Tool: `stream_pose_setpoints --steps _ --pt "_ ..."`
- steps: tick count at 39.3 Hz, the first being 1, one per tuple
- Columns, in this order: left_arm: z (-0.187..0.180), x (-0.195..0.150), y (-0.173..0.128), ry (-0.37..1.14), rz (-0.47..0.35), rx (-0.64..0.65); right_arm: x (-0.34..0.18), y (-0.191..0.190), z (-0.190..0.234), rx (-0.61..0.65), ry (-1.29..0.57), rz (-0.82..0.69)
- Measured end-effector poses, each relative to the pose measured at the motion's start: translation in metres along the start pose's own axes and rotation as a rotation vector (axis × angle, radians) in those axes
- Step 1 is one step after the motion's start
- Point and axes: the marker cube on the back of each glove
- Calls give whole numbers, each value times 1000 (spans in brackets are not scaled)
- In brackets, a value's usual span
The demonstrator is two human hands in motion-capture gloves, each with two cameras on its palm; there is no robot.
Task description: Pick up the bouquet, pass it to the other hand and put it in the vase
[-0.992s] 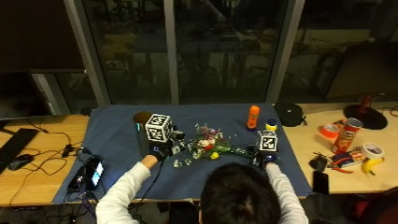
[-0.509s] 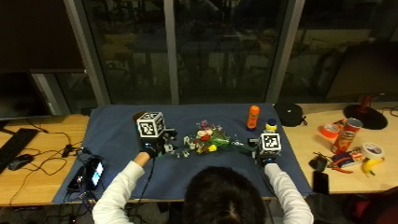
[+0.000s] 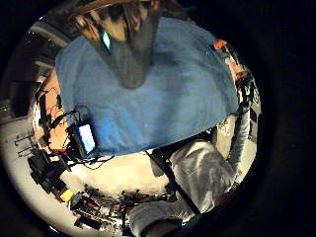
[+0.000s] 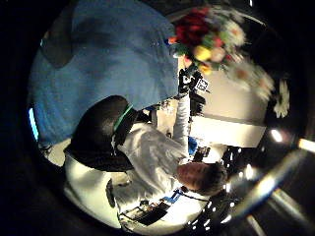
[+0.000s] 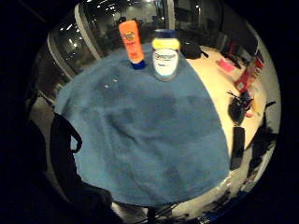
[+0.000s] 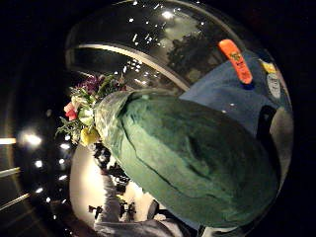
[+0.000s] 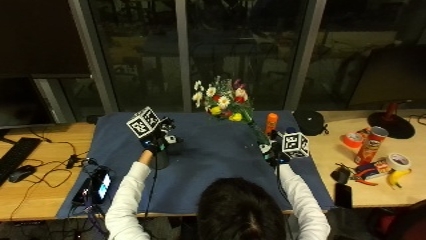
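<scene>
While the person's head shows nearest, at the front of the blue cloth (image 7: 206, 160), the right hand (image 7: 279, 152) grips the bouquet (image 7: 223, 102) by its green wrapped stem, flowers raised above the cloth's far half. Across the cloth, the left hand (image 7: 158, 142) hangs above a dark vase (image 7: 162, 159); its fingers cannot be made out. Farthest, beside the bouquet, stands an orange bottle (image 7: 271, 122).

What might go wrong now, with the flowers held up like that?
The bouquet of mixed flowers in green wrap leans away from the right hand gripping its base; it might slip at the handover. The orange bottle stands just behind that hand and may get knocked over.
</scene>
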Motion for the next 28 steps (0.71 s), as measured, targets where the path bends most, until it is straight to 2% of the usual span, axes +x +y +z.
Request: stream_pose_setpoints --steps 4,9,12,22,28 --pt "2 15 -8 141 37 8 -35 -5 -2 1 -151 32" --pt "14 59 -31 380 145 14 -92 -9 16 -28 -427 68" --pt "21 84 -43 462 193 -10 -113 -10 31 -36 -534 53" --pt "47 156 -70 671 332 -27 -162 8 72 -5 -678 35" --pt "68 195 -82 802 461 -66 -191 31 94 -85 -765 41"
